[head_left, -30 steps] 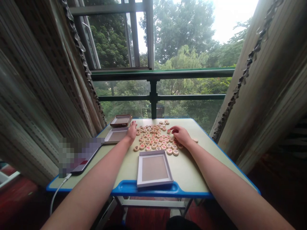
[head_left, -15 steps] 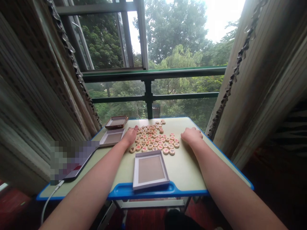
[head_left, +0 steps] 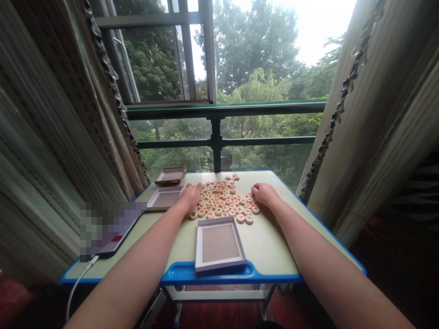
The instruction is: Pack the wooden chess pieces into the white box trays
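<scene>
Both hands flank a spread of round wooden pieces, marked in red or dark, at the centre of the frame on the pale table. Left of centre, the left hand sits at the spread's left edge, fingers reaching toward the upper right; whether it grips a piece I cannot tell. It would probably serve best as a low fence, kept close to the tabletop, pressing lightly so that no piece rides up on its neighbour. At lower centre, the open white box lies just below the pieces, so a hard pull that way could jam them against its wall. Right of centre, the right hand is narrow, fingers curled by the spread's right edge; anything under them is hidden. Short, gentle nudges seem the safer choice there. As for pose, the left forearm slants in from the bottom left and the right forearm from the bottom right, both bare, the wrists low over the table.
</scene>
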A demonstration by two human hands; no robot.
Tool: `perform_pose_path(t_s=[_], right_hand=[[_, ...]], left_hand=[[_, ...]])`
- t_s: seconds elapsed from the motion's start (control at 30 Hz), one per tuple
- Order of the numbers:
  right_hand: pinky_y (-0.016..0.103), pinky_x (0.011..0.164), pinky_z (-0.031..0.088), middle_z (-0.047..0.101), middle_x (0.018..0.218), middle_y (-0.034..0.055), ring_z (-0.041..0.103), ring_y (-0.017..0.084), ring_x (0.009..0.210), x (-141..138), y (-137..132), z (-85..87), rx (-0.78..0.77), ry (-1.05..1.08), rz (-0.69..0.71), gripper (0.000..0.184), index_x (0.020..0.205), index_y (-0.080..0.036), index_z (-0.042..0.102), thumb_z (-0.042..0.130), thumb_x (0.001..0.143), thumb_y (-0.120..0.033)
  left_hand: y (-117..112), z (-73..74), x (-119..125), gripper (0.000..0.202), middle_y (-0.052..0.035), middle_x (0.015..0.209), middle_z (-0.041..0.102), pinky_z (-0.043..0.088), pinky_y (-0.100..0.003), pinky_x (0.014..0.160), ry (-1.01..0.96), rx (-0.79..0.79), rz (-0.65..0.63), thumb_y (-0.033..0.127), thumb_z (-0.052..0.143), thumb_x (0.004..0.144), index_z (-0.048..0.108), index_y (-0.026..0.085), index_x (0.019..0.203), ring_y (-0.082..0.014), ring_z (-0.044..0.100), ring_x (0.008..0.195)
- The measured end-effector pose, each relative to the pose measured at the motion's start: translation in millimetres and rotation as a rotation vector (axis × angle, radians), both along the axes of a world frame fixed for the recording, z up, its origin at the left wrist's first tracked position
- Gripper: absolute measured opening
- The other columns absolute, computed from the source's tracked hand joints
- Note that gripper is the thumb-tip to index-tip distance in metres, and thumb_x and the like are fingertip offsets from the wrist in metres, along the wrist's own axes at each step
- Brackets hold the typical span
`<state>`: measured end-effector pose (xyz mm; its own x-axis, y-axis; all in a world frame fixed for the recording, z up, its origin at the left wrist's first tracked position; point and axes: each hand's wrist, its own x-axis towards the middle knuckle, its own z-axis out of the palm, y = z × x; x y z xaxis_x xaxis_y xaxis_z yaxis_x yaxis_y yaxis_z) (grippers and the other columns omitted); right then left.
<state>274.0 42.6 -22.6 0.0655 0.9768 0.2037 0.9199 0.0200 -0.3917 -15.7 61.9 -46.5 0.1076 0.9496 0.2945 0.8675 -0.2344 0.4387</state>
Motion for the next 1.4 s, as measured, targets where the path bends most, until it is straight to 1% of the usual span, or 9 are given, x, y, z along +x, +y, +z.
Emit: perform_pose_path(t_s=[0.1,0.23,0.37,0.47,0.63,0.8,0.93,1.2,1.4], right_hand=[[0.021,0.076,0.043,0.070,0.096,0.0059,0.062,0.017,0.091,3.7,2.4,-2.4,-0.019,0.014,0.028,0.027,0.089,-0.018,0.071,0.047,0.077,-0.015],[0.022,0.082,0.043,0.069,0.100,0.0040,0.061,0.017,0.094,9.3,5.8,-6.2,-0.022,0.005,0.035,0.033,0.098,-0.020,0.070,0.047,0.075,-0.012],[0.031,0.091,0.038,0.068,0.102,0.0069,0.058,0.022,0.098,9.6,7.0,-9.1,0.009,-0.040,0.044,0.033,0.103,-0.020,0.068,0.051,0.076,-0.019],[0.035,0.093,0.035,0.067,0.102,0.0097,0.057,0.024,0.098,8.2,6.4,-10.5,0.047,-0.060,0.045,0.031,0.102,-0.019,0.069,0.051,0.079,-0.027],[0.029,0.085,0.039,0.067,0.098,0.0108,0.058,0.021,0.095,2.1,5.6,-10.1,0.097,-0.032,0.050,0.034,0.095,-0.016,0.070,0.041,0.086,-0.033],[0.025,0.073,0.042,0.068,0.091,0.0043,0.060,0.016,0.077,-11.4,1.6,-9.6,0.127,0.088,0.163,0.026,0.093,-0.019,0.068,0.050,0.080,-0.034],[0.025,0.067,0.042,0.068,0.087,0.0037,0.058,0.014,0.068,-15.2,-1.8,-11.3,0.102,0.155,0.155,0.025,0.093,-0.018,0.067,0.052,0.078,-0.033],[0.023,0.079,0.042,0.062,0.100,0.0090,0.059,0.016,0.087,-11.0,3.5,-15.1,0.144,0.150,0.189,0.030,0.088,-0.016,0.071,0.045,0.083,-0.031],[0.022,0.076,0.043,0.062,0.109,0.0075,0.059,0.017,0.093,-6.5,3.9,-10.8,0.018,0.252,0.003,0.036,0.100,-0.017,0.066,0.040,0.085,-0.035]], left_hand=[[-3.0,4.7,1.7,0.068,-0.0150,0.085,0.067,0.045,-0.037,0.078,0.033,0.033,0.028,0.054,0.011,0.087,0.065,0.015,0.075,-0.0259,0.062,0.086],[-7.0,9.6,2.7,0.058,-0.0141,0.081,0.068,0.045,-0.036,0.076,0.099,0.048,0.025,0.045,0.020,0.087,0.066,0.016,0.069,-0.0265,0.062,0.083],[-5.7,9.3,-2.4,0.031,-0.0116,0.089,0.069,0.045,-0.033,0.081,0.155,0.001,0.020,0.024,0.040,0.077,0.070,0.017,0.082,-0.0249,0.062,0.088],[-3.5,8.7,-7.3,0.032,-0.0109,0.095,0.069,0.044,-0.032,0.084,0.168,0.006,0.035,0.016,0.044,0.072,0.070,0.016,0.091,-0.0243,0.061,0.092],[-3.8,11.4,-9.3,0.025,-0.0085,0.092,0.069,0.045,-0.028,0.081,0.119,0.002,0.073,0.015,0.049,0.074,0.071,0.016,0.085,-0.0209,0.061,0.088],[-4.3,13.4,-8.6,0.020,-0.0071,0.089,0.068,0.045,-0.025,0.077,0.037,0.043,0.098,0.015,0.055,0.072,0.069,0.014,0.087,-0.0176,0.061,0.083],[-3.5,13.3,-8.7,0.023,-0.0078,0.088,0.066,0.045,-0.026,0.078,0.052,0.085,0.125,0.014,0.054,0.073,0.068,0.014,0.091,-0.0175,0.059,0.082],[-2.4,9.6,-10.3,0.021,-0.0064,0.088,0.064,0.045,-0.026,0.076,0.128,0.098,0.108,0.009,0.051,0.071,0.067,0.016,0.080,-0.0161,0.058,0.080],[-2.0,8.7,-10.1,0.026,-0.0069,0.086,0.067,0.046,-0.028,0.076,0.075,0.080,0.106,0.004,0.046,0.069,0.069,0.016,0.072,-0.0180,0.060,0.081]])
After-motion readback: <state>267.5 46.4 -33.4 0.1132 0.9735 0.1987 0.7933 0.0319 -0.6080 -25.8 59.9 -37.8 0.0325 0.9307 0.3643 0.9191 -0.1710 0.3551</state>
